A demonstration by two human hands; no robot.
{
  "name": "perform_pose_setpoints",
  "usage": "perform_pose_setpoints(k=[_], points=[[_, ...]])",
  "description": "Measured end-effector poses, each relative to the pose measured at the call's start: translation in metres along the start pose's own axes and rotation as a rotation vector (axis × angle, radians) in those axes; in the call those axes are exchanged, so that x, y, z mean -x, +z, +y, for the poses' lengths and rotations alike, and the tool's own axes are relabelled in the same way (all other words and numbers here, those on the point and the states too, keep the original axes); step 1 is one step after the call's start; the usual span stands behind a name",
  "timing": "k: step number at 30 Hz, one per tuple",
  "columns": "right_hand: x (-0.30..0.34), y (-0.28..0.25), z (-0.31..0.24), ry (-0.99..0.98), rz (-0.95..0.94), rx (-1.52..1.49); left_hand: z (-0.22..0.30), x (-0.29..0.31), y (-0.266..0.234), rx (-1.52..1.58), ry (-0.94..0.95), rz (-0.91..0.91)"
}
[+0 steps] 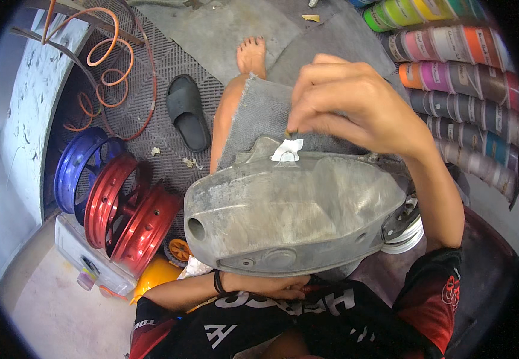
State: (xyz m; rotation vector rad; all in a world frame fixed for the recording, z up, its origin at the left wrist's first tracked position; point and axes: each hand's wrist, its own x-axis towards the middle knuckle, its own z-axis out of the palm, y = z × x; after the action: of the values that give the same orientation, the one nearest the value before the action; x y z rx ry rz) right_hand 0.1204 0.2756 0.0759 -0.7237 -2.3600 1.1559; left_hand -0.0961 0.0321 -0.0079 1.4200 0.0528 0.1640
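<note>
The left hand (271, 286) lies mostly hidden under the grey metal casing (289, 206), only its wrist and finger edges showing. The right hand (343, 99) covers its own fingertips where they meet the white tape scrap (287, 149). The spray-can rows (457, 72) run out at the dark rim. A white round part (409, 230) peeks from behind the casing, unidentifiable.

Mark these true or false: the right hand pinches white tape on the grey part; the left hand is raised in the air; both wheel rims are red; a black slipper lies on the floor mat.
1. True: the right hand pinches the white tape on the grey cover.
2. False: the left hand is under the cover's near edge.
3. False: one red rim, one blue rim.
4. True: the black slipper lies there.
</note>
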Motion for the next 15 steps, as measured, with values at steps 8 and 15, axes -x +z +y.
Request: perform_pose_setpoints(k=[8, 15], points=[[0.007, 0.002, -0.010, -0.004, 0.041, 0.043, 0.002, 0.000, -0.004, -0.063, -0.016, -0.008], [0.016, 0.010, -0.017, 0.019, 0.074, 0.097, -0.005, -0.001, 0.001, -0.134, 0.057, 0.054]])
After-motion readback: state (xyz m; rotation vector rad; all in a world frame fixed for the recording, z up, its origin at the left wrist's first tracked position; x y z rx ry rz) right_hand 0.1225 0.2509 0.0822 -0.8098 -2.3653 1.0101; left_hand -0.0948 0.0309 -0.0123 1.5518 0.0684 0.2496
